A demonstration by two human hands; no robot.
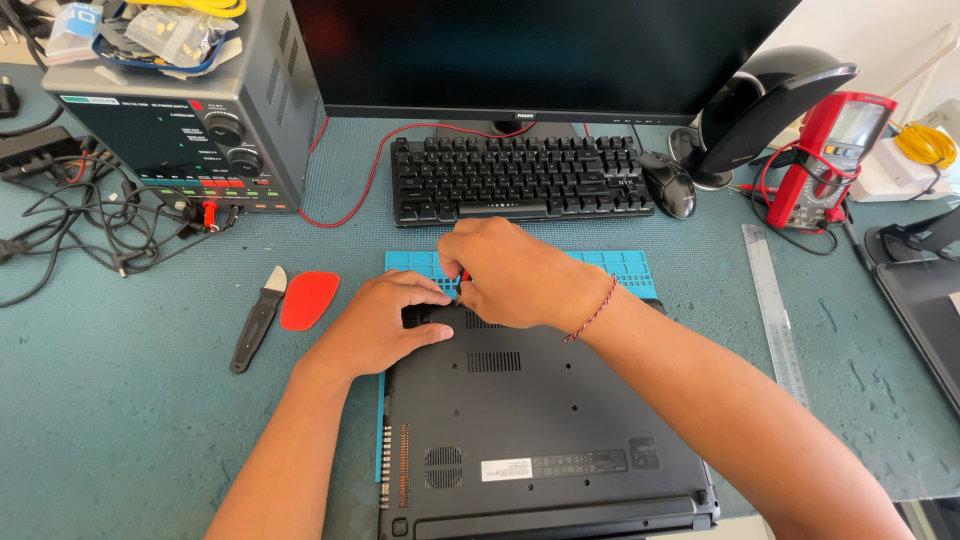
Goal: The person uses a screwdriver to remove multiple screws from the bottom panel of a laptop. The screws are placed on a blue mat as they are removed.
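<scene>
Laptop (545,420), black, is lying upside down on the near middle of the desk, its far edge resting over a blue work mat (620,268). Right hand (510,272) is curling its fingers tightly around a small red-handled tool (464,276), apparently a screwdriver, tip pointing down at the far-left corner of the base; most of the tool is hidden inside the fist. Left hand (385,322) is lying flat with fingers spread loosely, pressing on that same corner and gripping nothing, steadying the shell.

Moving outward, the bottom cover (540,390) is sitting fully in place, seams closed all round, vent grilles and label showing. No loose screws are visible on the mat, though they would be tiny. My read: work is at an early stage, with the screws being handled at one corner and the cover not yet lifted.

To the left, a red pry pick (308,299) and a black-handled spudger (258,318) are lying on the green desk mat (120,400), untouched. Farther off, a keyboard (515,178) and mouse (668,185) are sitting under the monitor (540,55), a bench power supply (190,110) far left, a red multimeter (835,155) far right, a steel ruler (772,305) just right of the laptop.
</scene>
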